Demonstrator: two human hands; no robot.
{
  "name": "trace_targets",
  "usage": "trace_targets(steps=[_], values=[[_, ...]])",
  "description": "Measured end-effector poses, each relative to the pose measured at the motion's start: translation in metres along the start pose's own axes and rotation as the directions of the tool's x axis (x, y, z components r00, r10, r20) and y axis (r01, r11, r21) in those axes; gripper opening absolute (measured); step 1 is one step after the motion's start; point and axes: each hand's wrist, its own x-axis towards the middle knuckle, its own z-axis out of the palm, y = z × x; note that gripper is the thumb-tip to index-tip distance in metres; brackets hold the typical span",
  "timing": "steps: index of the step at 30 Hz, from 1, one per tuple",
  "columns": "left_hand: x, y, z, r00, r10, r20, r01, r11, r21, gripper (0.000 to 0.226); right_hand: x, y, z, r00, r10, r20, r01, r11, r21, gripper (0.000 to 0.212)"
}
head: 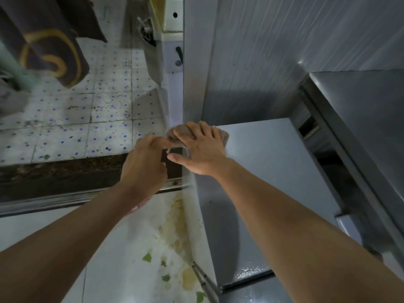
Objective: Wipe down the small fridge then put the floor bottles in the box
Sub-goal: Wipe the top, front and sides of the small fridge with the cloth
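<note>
While the fingers (197,133) of the right hand (202,149) lie straight and spread, a brownish cloth (175,136) is pressed flat beneath them onto the far left corner of the small fridge (273,171)'s grey top. The flat palm seems chosen so that pressure is spread across the rag for wiping. A near edge of the cloth is pinched by the curled fingers of the left hand (145,158), probably so that the rag can be straightened or kept from bunching at the corner. Both forearms are stretched forward from below, the right one crossing above the fridge top, the left one above a metal rail (65,200) and a stained white surface (131,248). Wiping is judged to be in hand, at the corner farthest from the body. Beyond the hands, a speckled tiled floor (87,117) is seen, with a dark patterned fabric (50,44) hanging at upper left. Neither bottles nor a box can be made out.
</note>
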Motion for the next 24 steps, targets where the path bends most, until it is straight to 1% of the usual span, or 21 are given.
trace_targets(steps=[3, 5, 7, 8, 10, 12, 14, 16, 18, 19, 20, 21, 22, 24], values=[[-0.008, 0.003, -0.004, 0.999, 0.017, 0.029, -0.017, 1.0, 0.008, 0.044, -0.027, -0.002, 0.003, 0.999, -0.024, -0.031, 0.026, 0.999, 0.033, 0.077], [-0.011, 0.01, -0.005, 0.999, 0.029, 0.043, -0.029, 1.0, -0.007, 0.043, -0.054, -0.005, 0.009, 0.996, -0.081, -0.048, 0.081, 0.997, 0.005, 0.078], [-0.012, 0.019, -0.005, 0.999, 0.032, 0.04, -0.031, 0.999, -0.021, 0.042, -0.074, -0.003, 0.014, 0.992, -0.121, -0.024, 0.121, 0.993, 0.002, 0.079], [-0.013, 0.024, -0.003, 0.999, 0.038, 0.037, -0.037, 0.999, -0.031, 0.04, -0.081, 0.005, 0.015, 0.994, -0.109, -0.013, 0.11, 0.994, 0.016, 0.08], [-0.016, 0.034, 0.001, 0.997, 0.063, 0.044, -0.061, 0.997, -0.054, 0.039, -0.094, 0.032, 0.013, 0.999, -0.014, -0.031, 0.015, 1.0, 0.026, 0.083], [-0.021, 0.044, 0.009, 0.993, 0.101, 0.062, -0.097, 0.994, -0.059, 0.044, -0.11, 0.072, 0.012, 0.985, 0.153, -0.084, -0.153, 0.988, 0.002, 0.086], [-0.024, 0.053, 0.016, 0.99, 0.124, 0.061, -0.121, 0.991, -0.061, 0.052, -0.129, 0.119, 0.012, 0.937, 0.333, -0.107, -0.336, 0.942, -0.014, 0.089], [-0.025, 0.059, 0.022, 0.991, 0.12, 0.061, -0.116, 0.991, -0.069, 0.058, -0.143, 0.151, 0.01, 0.868, 0.492, -0.075, -0.491, 0.871, 0.021, 0.085], [-0.026, 0.061, 0.025, 0.987, 0.133, 0.094, -0.127, 0.99, -0.065, 0.057, -0.146, 0.157, 0.009, 0.801, 0.599, -0.025, -0.597, 0.8, 0.059, 0.086], [-0.026, 0.06, 0.026, 0.983, 0.14, 0.122, -0.133, 0.989, -0.065, 0.056, -0.146, 0.148, 0.009, 0.774, 0.634, -0.015, -0.631, 0.772, 0.075, 0.089], [-0.027, 0.058, 0.027, 0.979, 0.14, 0.149, -0.13, 0.989, -0.076, 0.055, -0.147, 0.134, 0.009, 0.762, 0.647, -0.016, -0.643, 0.76, 0.089, 0.09], [-0.028, 0.057, 0.028, 0.977, 0.132, 0.17, -0.117, 0.988, -0.096, 0.055, -0.151, 0.114, 0.011, 0.778, 0.627, -0.028, -0.622, 0.777, 0.095, 0.088], [-0.03, 0.057, 0.028, 0.977, 0.113, 0.179, -0.092, 0.988, -0.121, 0.056, -0.156, 0.091, 0.014, 0.821, 0.569, -0.047, -0.564, 0.821, 0.088, 0.085], [-0.032, 0.056, 0.026, 0.984, 0.055, 0.168, -0.026, 0.985, -0.171, 0.056, -0.172, 0.038, 0.022, 0.922, 0.383, -0.059, -0.378, 0.922, 0.087, 0.081]])
